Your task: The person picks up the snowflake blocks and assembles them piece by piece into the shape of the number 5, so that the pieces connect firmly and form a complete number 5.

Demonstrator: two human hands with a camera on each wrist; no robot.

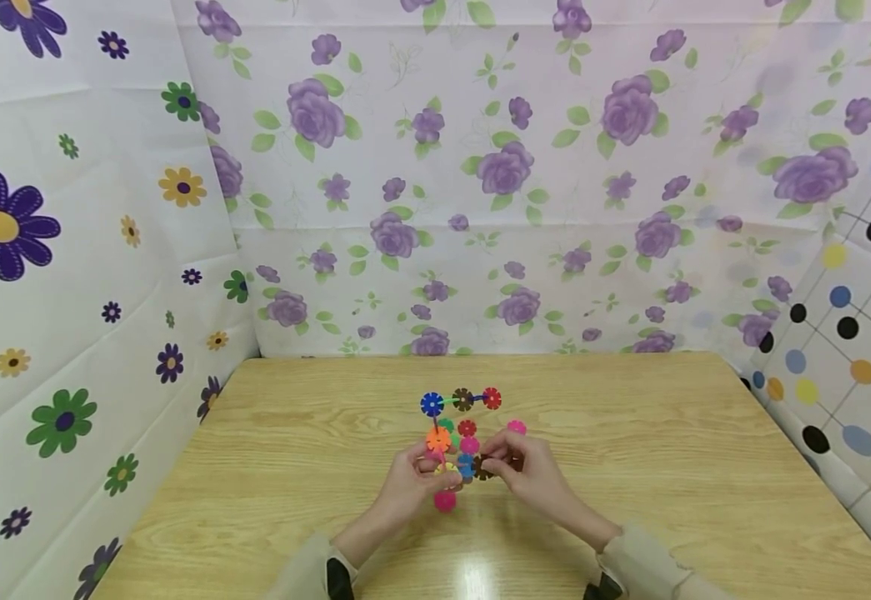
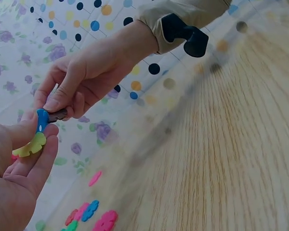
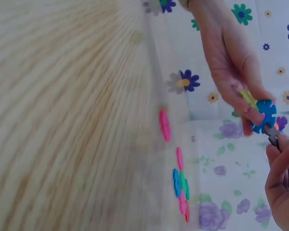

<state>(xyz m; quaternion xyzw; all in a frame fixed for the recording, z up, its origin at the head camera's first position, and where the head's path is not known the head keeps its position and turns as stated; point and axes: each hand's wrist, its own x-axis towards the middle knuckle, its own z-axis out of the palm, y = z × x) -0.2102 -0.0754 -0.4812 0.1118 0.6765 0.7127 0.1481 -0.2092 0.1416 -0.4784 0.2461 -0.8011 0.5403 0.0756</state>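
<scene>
My left hand [image 1: 414, 477] holds a chain of interlocking snowflake discs, gripping it near a yellow disc [image 2: 32, 146] and a light blue disc [image 3: 266, 114]. The chain rises through an orange disc [image 1: 438, 439] to a dark blue disc [image 1: 432, 404], then runs right through a brown disc [image 1: 463, 399] to a red disc [image 1: 491, 398]. Between thumb and fingers, my right hand [image 1: 531, 471] pinches another brown disc [image 1: 483, 468] against the light blue one's edge. Whether their notches are fully engaged, I cannot tell. Fingers partly cover the yellow disc.
Several loose discs lie on the wooden table [image 1: 315, 433] beyond and below the hands, among them a red one [image 1: 468, 427] and pink ones [image 1: 516, 427]. A pink disc [image 1: 445, 501] lies nearer the front. Patterned cloths [image 1: 435, 167] hang behind the table and at both sides.
</scene>
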